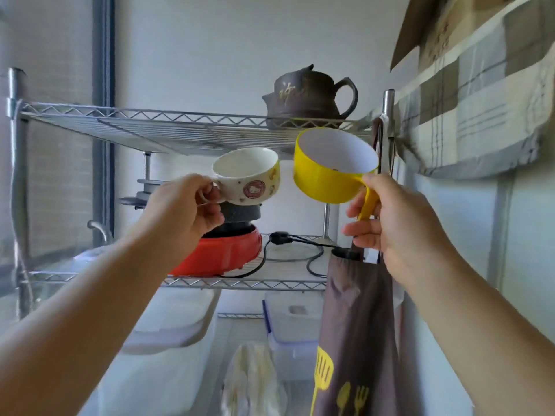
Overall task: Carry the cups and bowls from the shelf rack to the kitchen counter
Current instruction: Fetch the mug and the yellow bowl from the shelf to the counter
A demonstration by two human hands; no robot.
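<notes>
My left hand [183,211] holds a cream cup with cartoon prints [249,175] by its handle, lifted in front of the wire shelf rack [144,118]. My right hand [396,223] grips the handle of a yellow cup with a white inside [327,169], tilted so its mouth faces me. Both cups hang in the air just below the rack's top shelf, side by side and a little apart. No kitchen counter is in view.
A dark brown teapot [309,94] stands on the top shelf. A red electric cooker [228,253] with a black cord lies on the middle shelf. Plastic boxes [294,325] sit lower down. A brown apron [357,325] hangs at the rack's right post beside a checked cloth [468,115].
</notes>
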